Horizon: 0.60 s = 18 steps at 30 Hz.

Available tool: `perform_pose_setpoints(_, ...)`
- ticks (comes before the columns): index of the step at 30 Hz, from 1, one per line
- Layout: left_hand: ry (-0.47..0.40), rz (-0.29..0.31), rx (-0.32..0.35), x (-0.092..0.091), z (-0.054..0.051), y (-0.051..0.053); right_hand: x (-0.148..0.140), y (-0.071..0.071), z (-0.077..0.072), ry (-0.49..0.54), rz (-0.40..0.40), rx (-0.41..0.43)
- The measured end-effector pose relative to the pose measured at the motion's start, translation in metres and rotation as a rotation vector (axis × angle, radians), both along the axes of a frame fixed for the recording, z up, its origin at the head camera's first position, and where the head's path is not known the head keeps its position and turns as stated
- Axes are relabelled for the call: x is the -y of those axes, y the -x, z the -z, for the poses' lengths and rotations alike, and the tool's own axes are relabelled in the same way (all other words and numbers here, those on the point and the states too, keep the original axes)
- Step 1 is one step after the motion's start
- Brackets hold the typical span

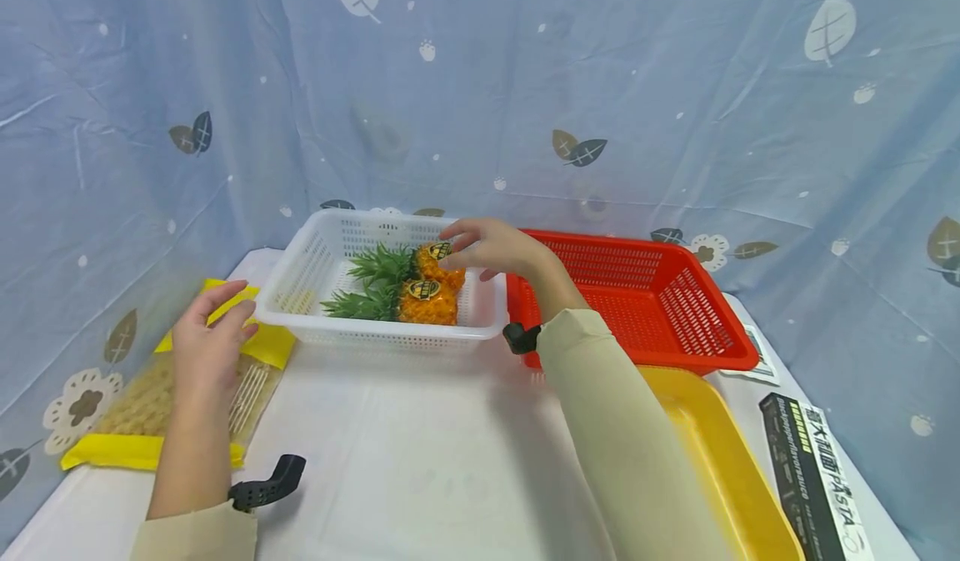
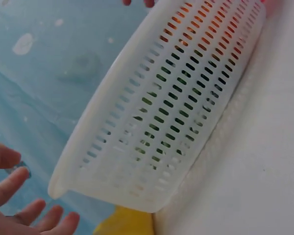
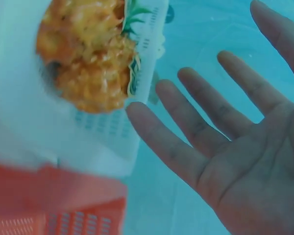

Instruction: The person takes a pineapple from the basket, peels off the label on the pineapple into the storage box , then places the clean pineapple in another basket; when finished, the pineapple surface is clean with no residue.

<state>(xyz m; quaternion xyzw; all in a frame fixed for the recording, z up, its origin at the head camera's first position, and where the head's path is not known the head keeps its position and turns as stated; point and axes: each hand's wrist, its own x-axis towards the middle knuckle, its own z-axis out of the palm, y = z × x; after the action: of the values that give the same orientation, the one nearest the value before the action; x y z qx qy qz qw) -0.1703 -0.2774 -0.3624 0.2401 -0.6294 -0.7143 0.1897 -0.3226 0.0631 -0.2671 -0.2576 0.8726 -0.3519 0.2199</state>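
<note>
From here I see a rectangular, perforated white plastic basket (image 1: pixel 367 336), running lengthwise left to right; inside, two bumpy, glossy orange pineapples (image 1: pixel 426 307) lie likewise, spiky green crowns (image 1: pixel 363 304) pointing left; near its ends, the right hand (image 1: pixel 495 248), fingers spread, and the left hand (image 1: pixel 207 340), fingers loose, hold nothing

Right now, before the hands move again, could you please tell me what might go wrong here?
The right hand is close to the two pineapples in the white basket, so a careless move might knock them. The black wrist camera shows beside the red basket and could catch its rim. The left hand is near the bag of pasta, which it might nudge.
</note>
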Motion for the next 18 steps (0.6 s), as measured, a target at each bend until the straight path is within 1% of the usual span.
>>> perform_pose_setpoints(2,0.013,0.057,0.023,0.001,0.004,0.001,0.005,0.005,0.002,0.007,0.001,0.03)
perform_pose_setpoints(5,-0.001,0.129,0.026,0.002,0.011,0.004,0.01,0.01,0.006,0.001,0.0,0.055)
perform_pose_setpoints(9,-0.043,0.194,0.034,0.005,0.017,0.008,0.018,0.017,0.011,-0.004,-0.003,0.099)
perform_pose_setpoints(14,-0.127,0.221,0.05,0.002,0.021,0.014,0.024,0.024,0.02,0.045,0.018,0.198)
perform_pose_setpoints(18,-0.163,0.22,0.065,-0.001,0.023,0.018,0.024,0.027,0.028,0.089,0.047,0.264)
